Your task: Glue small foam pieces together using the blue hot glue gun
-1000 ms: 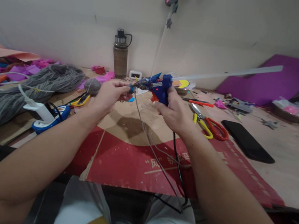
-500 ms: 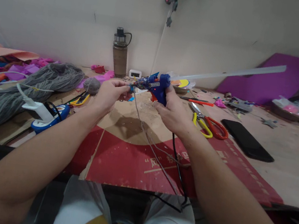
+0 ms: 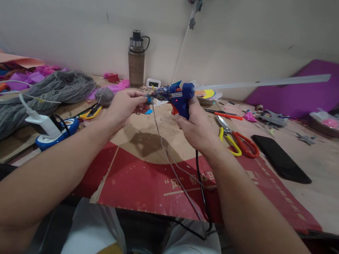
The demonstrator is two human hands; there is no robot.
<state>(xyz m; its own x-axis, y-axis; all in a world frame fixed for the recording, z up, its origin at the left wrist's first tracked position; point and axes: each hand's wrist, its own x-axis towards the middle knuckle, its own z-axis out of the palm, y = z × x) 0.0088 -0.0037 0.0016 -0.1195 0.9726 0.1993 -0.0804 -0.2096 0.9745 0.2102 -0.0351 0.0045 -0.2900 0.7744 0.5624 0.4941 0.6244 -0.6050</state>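
Observation:
My right hand (image 3: 200,125) is wrapped round the handle of a blue hot glue gun (image 3: 184,97). A long clear glue stick (image 3: 268,82) sticks out of its back, up and to the right. The nozzle points left, at the fingertips of my left hand (image 3: 129,106). Those fingers pinch a small blue-green piece (image 3: 150,99), too small and covered to name. From it a strand of grey yarn (image 3: 162,141) runs down across the cardboard to the table's front edge. The nozzle is at the piece; whether it touches cannot be seen.
Red and yellow scissors (image 3: 234,141) and a black phone (image 3: 279,158) lie to the right. Grey yarn skeins (image 3: 42,99) and a plugged-in power strip (image 3: 56,133) lie left. Behind stands a bottle (image 3: 136,64). The gun's black cable (image 3: 200,178) hangs over the front edge.
Almost nothing differs. The glue gun and its stick sit very slightly further right; both hands keep their grips.

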